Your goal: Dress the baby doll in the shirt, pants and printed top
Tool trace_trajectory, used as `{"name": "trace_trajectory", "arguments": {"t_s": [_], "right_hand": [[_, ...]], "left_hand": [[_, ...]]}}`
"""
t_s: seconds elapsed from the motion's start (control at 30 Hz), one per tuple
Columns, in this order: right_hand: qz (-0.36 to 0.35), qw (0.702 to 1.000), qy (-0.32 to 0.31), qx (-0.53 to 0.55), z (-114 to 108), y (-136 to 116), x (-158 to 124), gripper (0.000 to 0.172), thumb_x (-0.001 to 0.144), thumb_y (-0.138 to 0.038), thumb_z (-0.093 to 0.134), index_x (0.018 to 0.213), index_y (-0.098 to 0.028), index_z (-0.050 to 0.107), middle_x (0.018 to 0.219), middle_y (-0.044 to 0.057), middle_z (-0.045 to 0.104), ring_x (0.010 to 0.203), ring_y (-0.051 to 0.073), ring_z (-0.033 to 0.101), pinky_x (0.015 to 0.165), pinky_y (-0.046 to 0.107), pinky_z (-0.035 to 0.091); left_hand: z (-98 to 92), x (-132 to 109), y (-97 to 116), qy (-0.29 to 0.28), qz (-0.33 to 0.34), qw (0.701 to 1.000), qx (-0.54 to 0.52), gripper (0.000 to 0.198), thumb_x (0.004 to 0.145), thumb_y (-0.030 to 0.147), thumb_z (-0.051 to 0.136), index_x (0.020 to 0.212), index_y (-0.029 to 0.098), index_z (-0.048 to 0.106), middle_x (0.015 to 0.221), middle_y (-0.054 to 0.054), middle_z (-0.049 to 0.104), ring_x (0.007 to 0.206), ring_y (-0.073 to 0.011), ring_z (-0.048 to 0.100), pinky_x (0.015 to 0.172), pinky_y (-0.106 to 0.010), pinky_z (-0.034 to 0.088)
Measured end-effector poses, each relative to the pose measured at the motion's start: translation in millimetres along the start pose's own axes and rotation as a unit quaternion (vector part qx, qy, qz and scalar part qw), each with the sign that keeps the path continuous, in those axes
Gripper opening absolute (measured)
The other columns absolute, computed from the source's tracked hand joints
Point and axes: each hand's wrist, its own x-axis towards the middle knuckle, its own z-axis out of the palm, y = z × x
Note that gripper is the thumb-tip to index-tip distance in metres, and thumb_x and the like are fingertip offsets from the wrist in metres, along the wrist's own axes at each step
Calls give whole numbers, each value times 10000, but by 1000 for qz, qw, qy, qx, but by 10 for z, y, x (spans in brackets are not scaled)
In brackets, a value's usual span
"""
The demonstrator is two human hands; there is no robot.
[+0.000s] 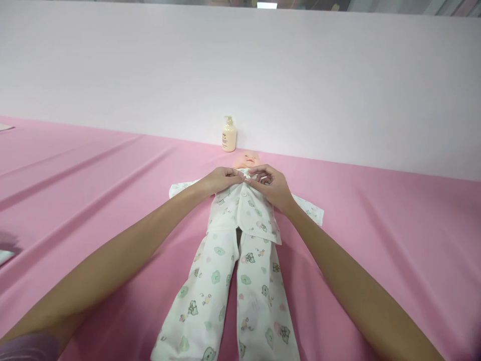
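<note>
A baby doll (248, 159) lies on its back, its head toward the wall. It wears a white printed jacket (225, 210) with buttons down the front and matching printed trousers (214, 281). At the jacket's upper front, my left hand (222, 179) pinches the fabric edge near the collar. My right hand (272, 186) meets it there, thumb and fingers closed on the opposite edge by a button (247, 176). Both fingertips nearly touch. The jacket sleeves spread out flat to either side, partly behind my arms.
A cream pump bottle (229, 135) stands behind the doll's head, against the white wall (240, 75). A wrinkled pink sheet (376, 240) covers the surface. Pale items (5, 256) show at the left edge.
</note>
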Motion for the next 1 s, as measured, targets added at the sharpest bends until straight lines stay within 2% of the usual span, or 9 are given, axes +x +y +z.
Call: {"name": "trace_trajectory", "arguments": {"t_s": [0.1,0.2,0.27,0.37,0.5,0.6,0.73,0.87,1.0], "right_hand": [[15,999,-30,-8,-111,-14,38,395,878,-495,824,1195,-274,743,1273,61,761,999,193,692,853,339,592],[39,996,-13,-79,-212,-14,93,301,960,-411,727,1230,-279,739,1333,62,745,1129,219,690,958,386,576],[53,989,-15,-134,-245,-18,142,259,971,-367,699,1204,-268,756,1287,72,765,1119,239,697,966,416,568],[42,979,-73,-186,-256,-31,254,252,984,-384,684,1180,-261,785,1251,86,785,1081,268,703,958,452,555],[15,968,-116,-220,-263,-5,438,287,947,-433,737,1159,-258,819,1262,99,779,1081,291,690,961,462,532],[28,972,-97,-212,-249,68,508,276,916,-446,758,1101,-255,832,1169,83,789,1015,267,684,924,428,534],[20,983,-49,-174,-192,182,491,227,904,-439,767,1004,-241,817,1111,53,799,979,236,676,941,396,525],[38,993,-19,-108,-150,252,461,254,904,-475,768,1015,-250,807,1132,49,808,1003,238,696,961,400,530],[50,996,-34,-70,-155,285,452,298,874,-513,798,1020,-254,814,1139,54,812,1038,251,706,998,420,527]], "left_hand": [[3,18,-27,7,21,1000,22,421,728,508,898,985,196,783,925,-36,751,813,-179,662,721,-290,482],[25,7,-34,37,34,997,65,478,738,532,895,1049,198,753,943,-29,717,810,-171,639,720,-285,469],[31,-20,-14,48,32,995,77,522,741,540,893,1111,210,729,962,-21,701,803,-167,634,724,-283,472],[12,-60,21,37,30,995,85,578,775,565,860,1223,240,696,989,-19,693,784,-172,628,702,-280,475],[-20,-45,-30,54,74,988,126,478,904,564,731,1269,256,698,1031,-38,679,842,-195,621,710,-279,479],[-14,25,-135,91,132,973,165,368,1007,459,592,1291,254,705,1009,-34,658,824,-180,584,766,-291,478],[-6,149,-184,116,184,952,214,331,1005,379,575,1280,278,731,1019,-23,679,781,-167,566,770,-302,472],[-51,291,-89,96,198,943,251,283,979,386,614,1202,292,761,1014,-6,739,768,-168,596,755,-303,488],[-101,399,-49,88,237,922,294,244,951,368,652,1131,283,794,1041,-16,756,809,-185,627,751,-310,485]]}}
